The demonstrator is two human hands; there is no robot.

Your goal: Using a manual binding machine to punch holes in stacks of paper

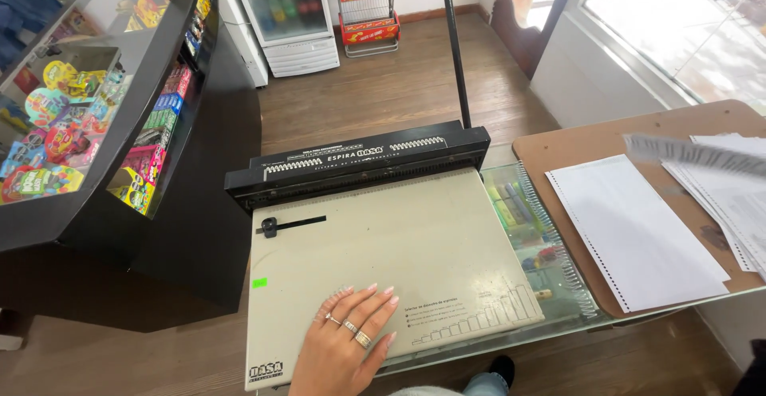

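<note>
binding machine (383,236): sitting at the centre of the glass counter (574,316), looking heavy and stiff; its raised lever (459,45) at 12 o'clock is likely the best place to grip.
left hand (351,344): lying flat and released on the beige bed at 6 o'clock, grasping nothing, rings showing.
right hand: staying out of view, so i cannot tell its state.
punched sheets (634,232): lying at 3 o'clock on a brown board (574,144), light and floppy.
blurred papers (694,155): streaking past at 2 o'clock, holder cut off.
hidden: punch slot interior.
</note>
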